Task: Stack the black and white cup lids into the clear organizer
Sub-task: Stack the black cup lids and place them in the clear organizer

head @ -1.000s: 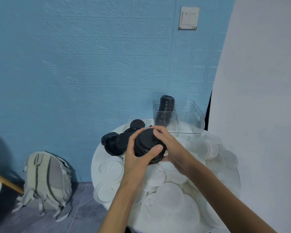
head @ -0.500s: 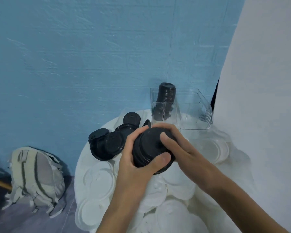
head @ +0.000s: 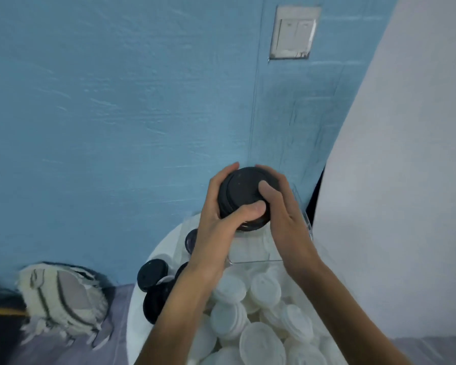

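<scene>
Gripping a short stack of black lids (head: 244,197) between both hands, the person holds it raised over the clear organizer (head: 307,225), whose walls show only faintly behind and below the hands. The left hand (head: 216,219) wraps the stack's near and left side, its thumb across the front; the right hand (head: 282,206) curls round the right side, its thumb pressed on the top face. Both are clenched on the stack, neither released.

By the look of it, the step in hand is carrying gathered black lids to the organizer. The next move would call for lowering the stack squarely into a compartment, keeping it nested and upright, then letting go without tipping it. Whether black lids already stand inside cannot be told, since the hands cover that spot.

Counts are rough. The held stack shows several rims, but the number of lids in it cannot be read. On the round white desk (head: 153,262) about four loose black lids (head: 153,273) lie at the left edge, partly overlapping and partly hidden by the left forearm. The white lids (head: 265,288) are heaped across the desk's near half; about a dozen can be picked out, with more cropped or buried. One organizer is in view.

Beyond the desk, a pale backpack (head: 61,293) sits on the floor at left, and a light switch (head: 295,32) is on the blue wall.
</scene>
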Demonstrator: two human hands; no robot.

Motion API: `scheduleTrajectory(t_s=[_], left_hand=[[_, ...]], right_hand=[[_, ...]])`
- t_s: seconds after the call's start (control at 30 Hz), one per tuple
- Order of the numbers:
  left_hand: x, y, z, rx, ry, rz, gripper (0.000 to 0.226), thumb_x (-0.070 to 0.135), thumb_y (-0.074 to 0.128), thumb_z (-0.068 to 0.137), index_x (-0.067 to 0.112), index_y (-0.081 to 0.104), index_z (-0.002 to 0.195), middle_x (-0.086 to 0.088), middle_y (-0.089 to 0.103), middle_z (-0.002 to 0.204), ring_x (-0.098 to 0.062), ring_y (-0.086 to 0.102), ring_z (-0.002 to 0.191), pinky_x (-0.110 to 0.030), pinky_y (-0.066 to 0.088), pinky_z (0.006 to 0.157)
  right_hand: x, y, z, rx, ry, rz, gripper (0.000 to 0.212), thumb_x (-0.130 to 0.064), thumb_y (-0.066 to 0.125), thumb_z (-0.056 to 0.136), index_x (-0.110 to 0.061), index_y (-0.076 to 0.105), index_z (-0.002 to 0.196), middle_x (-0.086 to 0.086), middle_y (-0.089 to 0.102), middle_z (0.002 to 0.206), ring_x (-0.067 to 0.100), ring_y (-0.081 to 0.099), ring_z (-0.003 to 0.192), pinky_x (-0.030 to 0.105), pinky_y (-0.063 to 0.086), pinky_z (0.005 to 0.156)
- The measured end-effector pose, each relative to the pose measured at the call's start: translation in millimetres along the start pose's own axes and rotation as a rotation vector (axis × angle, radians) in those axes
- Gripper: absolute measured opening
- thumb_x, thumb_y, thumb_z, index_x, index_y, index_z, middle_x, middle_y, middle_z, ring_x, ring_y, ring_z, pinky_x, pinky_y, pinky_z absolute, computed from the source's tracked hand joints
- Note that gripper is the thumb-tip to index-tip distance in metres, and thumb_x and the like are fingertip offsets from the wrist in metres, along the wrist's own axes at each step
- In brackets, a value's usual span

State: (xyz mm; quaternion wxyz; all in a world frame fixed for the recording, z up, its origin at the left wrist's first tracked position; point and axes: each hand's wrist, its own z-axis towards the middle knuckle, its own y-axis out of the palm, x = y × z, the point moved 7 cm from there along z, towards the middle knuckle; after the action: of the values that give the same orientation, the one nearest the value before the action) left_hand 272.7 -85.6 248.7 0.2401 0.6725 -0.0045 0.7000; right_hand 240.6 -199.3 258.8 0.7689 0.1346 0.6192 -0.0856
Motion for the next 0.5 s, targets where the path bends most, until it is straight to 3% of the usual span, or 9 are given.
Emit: scheduleTrajectory(t_s=[0.2, 0.33, 0.5], left_hand=[[59.9, 33.0, 40.1, -0.086, -0.095, -0.084, 0.064, 0.020, 0.072, 0.078, 0.030, 0.053, 0.138, 0.003, 0.073, 0.118, -0.013, 0.069, 0.111, -0.030, 0.056, 0.092], [62.0, 47.7, 63.1, -0.012, -0.231, -0.233, 0.066, 0.026, 0.072, 0.077, 0.015, 0.047, 0.138, -0.005, 0.071, 0.113, -0.014, 0.072, 0.101, -0.027, 0.057, 0.080], [49.7, 68.3, 84.8, -0.005, -0.331, -0.107, 0.041, 0.026, 0.068, 0.094, 0.016, 0.053, 0.131, -0.007, 0.069, 0.119, -0.015, 0.069, 0.103, -0.029, 0.055, 0.081]], right_hand=[[-65.9, -3.5, 36.7, 0.150, -0.025, -0.027, 0.028, -0.016, 0.048, 0.106, -0.025, 0.059, 0.130, -0.011, 0.069, 0.115, 0.003, 0.066, 0.105, 0.019, 0.053, 0.084], [-81.0, -13.2, 55.3, 0.213, -0.055, -0.065, 0.030, -0.015, 0.049, 0.105, -0.027, 0.057, 0.131, -0.019, 0.068, 0.109, 0.002, 0.066, 0.104, 0.021, 0.054, 0.084], [-70.7, -38.2, 79.4, 0.226, -0.049, -0.104, 0.030, -0.019, 0.050, 0.102, -0.026, 0.054, 0.131, -0.023, 0.067, 0.108, 0.002, 0.065, 0.103, 0.023, 0.054, 0.087]])
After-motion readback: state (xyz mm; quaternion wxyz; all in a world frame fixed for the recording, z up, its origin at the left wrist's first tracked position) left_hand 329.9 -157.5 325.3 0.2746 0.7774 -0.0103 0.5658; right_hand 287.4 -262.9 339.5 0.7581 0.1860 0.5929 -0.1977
